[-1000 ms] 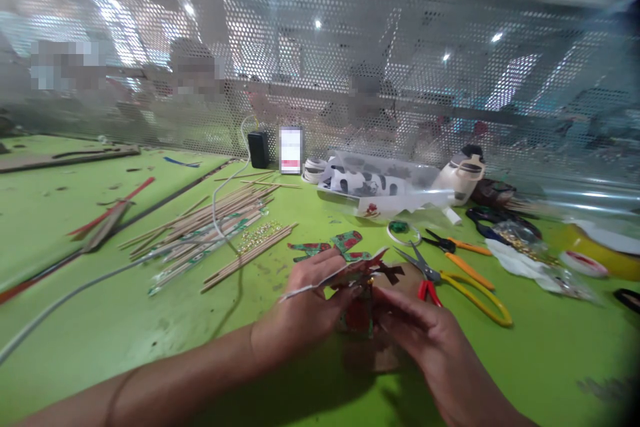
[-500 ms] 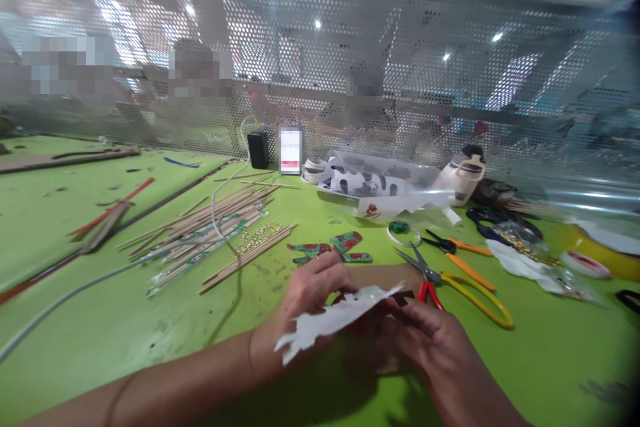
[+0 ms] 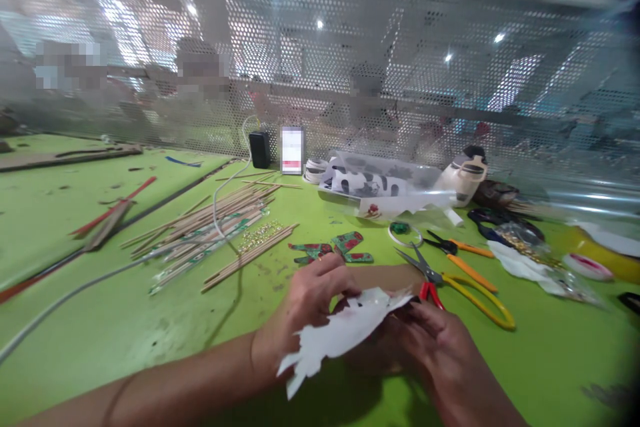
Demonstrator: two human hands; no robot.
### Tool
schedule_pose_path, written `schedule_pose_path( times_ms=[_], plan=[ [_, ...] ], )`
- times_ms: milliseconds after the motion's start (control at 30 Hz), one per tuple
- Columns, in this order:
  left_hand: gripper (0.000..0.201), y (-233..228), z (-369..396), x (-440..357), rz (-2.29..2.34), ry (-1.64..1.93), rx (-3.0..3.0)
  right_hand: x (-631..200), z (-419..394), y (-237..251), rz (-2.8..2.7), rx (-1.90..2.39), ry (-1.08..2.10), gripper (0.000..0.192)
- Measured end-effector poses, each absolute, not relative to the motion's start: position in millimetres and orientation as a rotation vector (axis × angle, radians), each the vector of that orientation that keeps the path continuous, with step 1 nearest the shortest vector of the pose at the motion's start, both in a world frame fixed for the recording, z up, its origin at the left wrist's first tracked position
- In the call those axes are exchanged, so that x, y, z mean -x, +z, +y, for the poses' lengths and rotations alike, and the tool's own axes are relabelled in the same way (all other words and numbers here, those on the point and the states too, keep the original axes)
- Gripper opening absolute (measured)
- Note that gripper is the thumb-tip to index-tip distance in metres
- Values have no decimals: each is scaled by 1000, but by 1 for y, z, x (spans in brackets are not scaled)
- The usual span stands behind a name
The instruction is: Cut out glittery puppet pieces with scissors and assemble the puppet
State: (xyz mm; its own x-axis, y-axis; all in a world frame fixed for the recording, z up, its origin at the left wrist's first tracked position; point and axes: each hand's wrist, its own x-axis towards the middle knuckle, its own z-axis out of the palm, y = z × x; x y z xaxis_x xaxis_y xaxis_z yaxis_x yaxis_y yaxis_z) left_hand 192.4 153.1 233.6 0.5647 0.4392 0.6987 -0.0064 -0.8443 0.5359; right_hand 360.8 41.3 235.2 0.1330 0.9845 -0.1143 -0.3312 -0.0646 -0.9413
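Left hand [image 3: 305, 303] and right hand [image 3: 430, 340] both pinch white paper cutout [image 3: 345, 330], fingers curled closed on it, near table edge; yellow-handled scissors [image 3: 460, 280] just right, green table [image 3: 125, 320]

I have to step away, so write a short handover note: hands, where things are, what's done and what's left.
Left hand and right hand both pinch a white paper cutout, white side up, above the green table.
Two red-green cut pieces lie just beyond; yellow-handled scissors lie right of them, bamboo sticks to the left.
Done: shape is cut out.
Left: cutout is joined to nothing.
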Motion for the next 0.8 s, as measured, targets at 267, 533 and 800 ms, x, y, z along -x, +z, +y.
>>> schedule_pose_path(
  times_ms=[267,533,800],
  plan=[
    [28,234,153,-193,331,1213,-2309,-362,43,235,-869,1140,1278,28],
    [37,234,154,-189,199,1217,-2282,-361,39,239,-702,1158,1284,31],
    [44,227,157,-194,207,1258,-2260,-362,42,232,-661,1100,1338,27]
  ],
)
